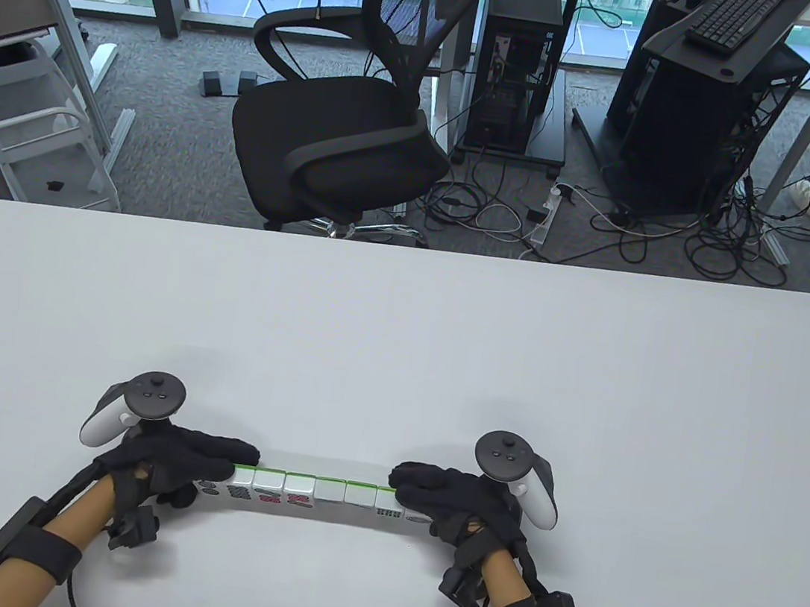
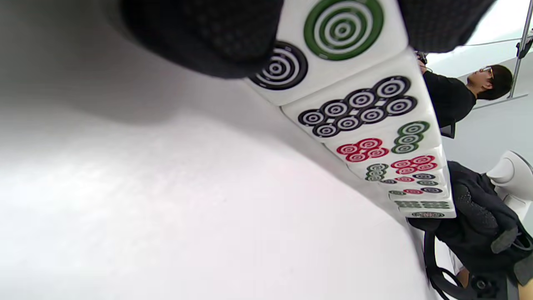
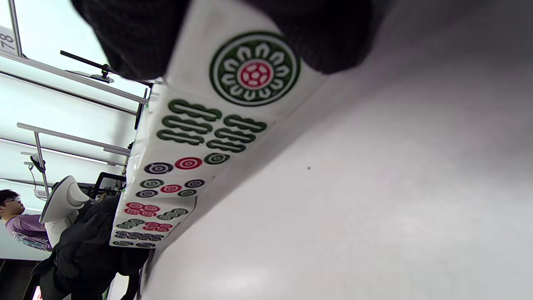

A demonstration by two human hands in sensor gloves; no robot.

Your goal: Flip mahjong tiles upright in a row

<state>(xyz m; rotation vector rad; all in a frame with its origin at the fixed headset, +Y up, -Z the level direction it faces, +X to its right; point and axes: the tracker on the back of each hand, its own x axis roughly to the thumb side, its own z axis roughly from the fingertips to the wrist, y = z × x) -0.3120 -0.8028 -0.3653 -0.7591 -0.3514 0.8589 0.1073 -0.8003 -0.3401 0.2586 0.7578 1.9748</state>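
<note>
The row of mahjong tiles [image 1: 309,493] stands on the white table [image 1: 399,348] near its front edge, faces showing circles and bamboo, no readable writing. The left hand [image 1: 164,462] and right hand [image 1: 455,506] grip its two ends.

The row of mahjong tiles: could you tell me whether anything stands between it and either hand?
Nothing visible does. The left hand touches the left end of the row of mahjong tiles, and the right hand touches the right end. The white table around the row shows nothing else.
</note>
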